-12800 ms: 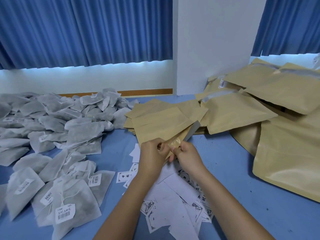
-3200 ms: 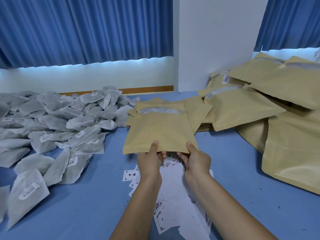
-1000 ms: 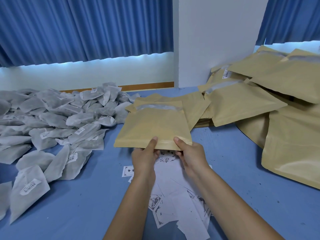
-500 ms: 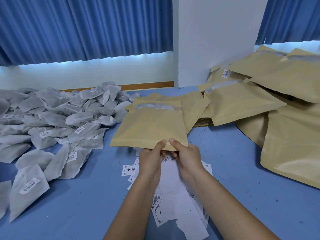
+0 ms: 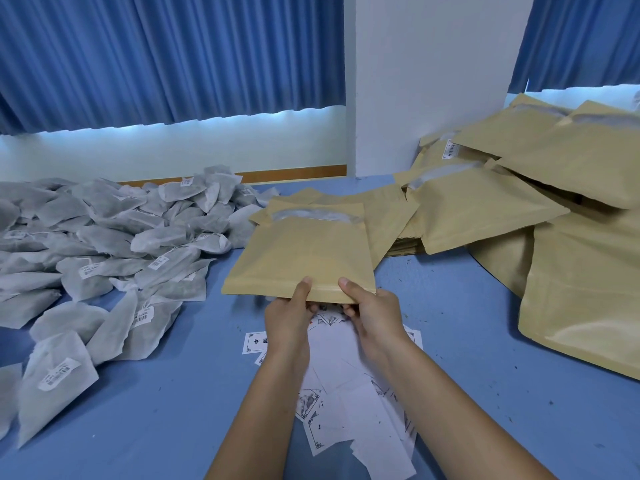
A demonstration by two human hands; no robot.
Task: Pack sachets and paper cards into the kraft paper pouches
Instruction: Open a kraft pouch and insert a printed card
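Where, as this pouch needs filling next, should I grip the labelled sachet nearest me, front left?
Pinch the sachet by its right edge, coming from the right across the bare table: it lies flat, that edge is free, other sachets crowd its far side.

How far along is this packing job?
Done, apparently: a heap of bulging pouches on the right. In hand: the left hand and right hand grip one pouch by its near edge, white showing at its mouth. To do: a big pile of sachets, loose paper cards, and a flat stack of empty pouches.
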